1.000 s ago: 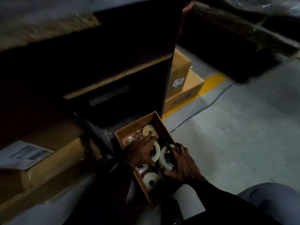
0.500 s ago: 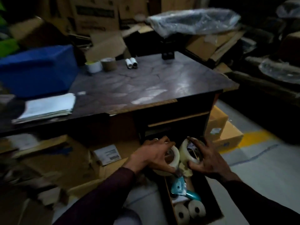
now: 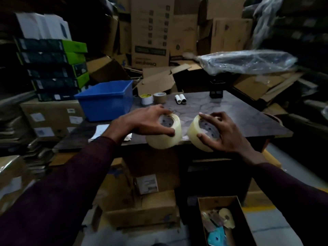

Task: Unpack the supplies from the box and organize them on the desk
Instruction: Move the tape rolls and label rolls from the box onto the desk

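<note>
From the head camera, both arms in dark maroon sleeves reach forward over the near edge of the dark marbled desk (image 3: pixel 239 118). The left hand (image 3: pixel 142 121) grips a pale yellowish roll of clear packing tape (image 3: pixel 165 139), with the fingers curled over its top rim and the thumb pressed on its near face. The right hand (image 3: pixel 225 134) holds a second pale yellowish tape roll (image 3: pixel 195 137) the same way, fingers spread round the side with the printed core. The two rolls sit close beside each other without touching, at the desk's near edge. Whether they rest on the top or hang just above it cannot be told.

Farther back on the desk stand a blue plastic bin (image 3: pixel 106 102) at the left, then a white tape roll with a yellow core (image 3: pixel 147 98) touching a brown tape roll (image 3: pixel 160 97), two small white cylinders (image 3: pixel 180 99) lying side by side, and a small black object (image 3: pixel 216 93) at the far edge. White papers (image 3: pixel 101 130) lie near the left forearm.

On the floor at the near right is the open brown cardboard box (image 3: pixel 218 201). It holds another pale tape roll (image 3: pixel 226 217) and a teal plastic dispenser (image 3: pixel 216 237), among dim items that are hard to make out.
</note>
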